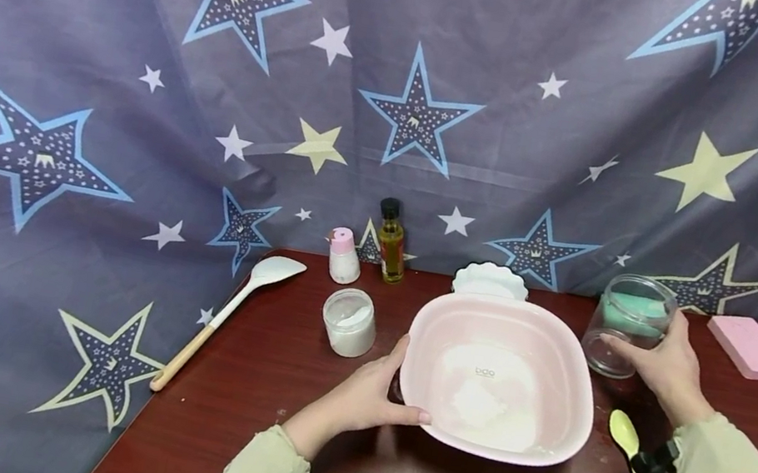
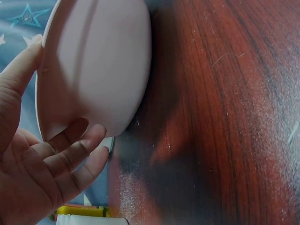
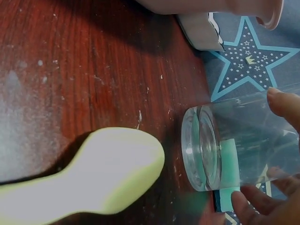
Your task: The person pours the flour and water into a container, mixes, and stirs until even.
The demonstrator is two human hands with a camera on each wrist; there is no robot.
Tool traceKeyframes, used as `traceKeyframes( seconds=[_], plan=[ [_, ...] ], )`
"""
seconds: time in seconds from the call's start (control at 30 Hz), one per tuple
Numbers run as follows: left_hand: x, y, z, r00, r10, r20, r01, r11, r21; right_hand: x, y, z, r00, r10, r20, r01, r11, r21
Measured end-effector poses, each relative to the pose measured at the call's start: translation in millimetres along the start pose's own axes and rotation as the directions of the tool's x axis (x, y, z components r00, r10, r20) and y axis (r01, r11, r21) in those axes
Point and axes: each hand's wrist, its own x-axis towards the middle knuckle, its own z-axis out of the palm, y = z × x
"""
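A pink basin stands at the middle of the table with white powder on its bottom. My left hand holds its left side, thumb on the rim and fingers under the outer wall. At the back right, my right hand grips a clear glass jar, thumb on one side and fingers round the other. In the right wrist view the jar looks empty. A green sponge shows behind it and through the glass. Near my right wrist lies a yellow-green spoon.
To the left are a jar of white powder, a pink-capped shaker, an oil bottle and a white ladle with a wooden handle. A scalloped white dish stands behind the basin. A pink sponge lies far right.
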Motion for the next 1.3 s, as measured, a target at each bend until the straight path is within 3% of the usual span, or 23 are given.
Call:
traceKeyframes(
  seconds=[0.43, 0.67, 1.03, 1.3],
  plan=[
    [-1.6, 0.8, 2.2, 1.000, 0.000, 0.002, 0.000, 1.000, -0.011, -12.7, 1.6, -1.7, 0.998, -0.016, -0.064, 0.015, 1.000, -0.014],
    [-2.4, 0.8, 2.4, 1.000, 0.000, 0.002, 0.000, 1.000, -0.029, -20.5, -10.9, -13.1, 0.987, -0.122, -0.109, 0.114, 0.990, -0.080],
    [-1.5, 1.3, 1.0, 1.000, -0.001, -0.004, 0.001, 1.000, -0.015, -34.9, -42.2, -23.8, 0.944, -0.295, -0.146, 0.278, 0.952, -0.129],
    [-0.7, 2.6, 0.2, 1.000, 0.005, -0.001, -0.005, 1.000, -0.030, -45.0, -68.4, -22.5, 0.879, -0.454, -0.149, 0.424, 0.885, -0.194]
  ],
)
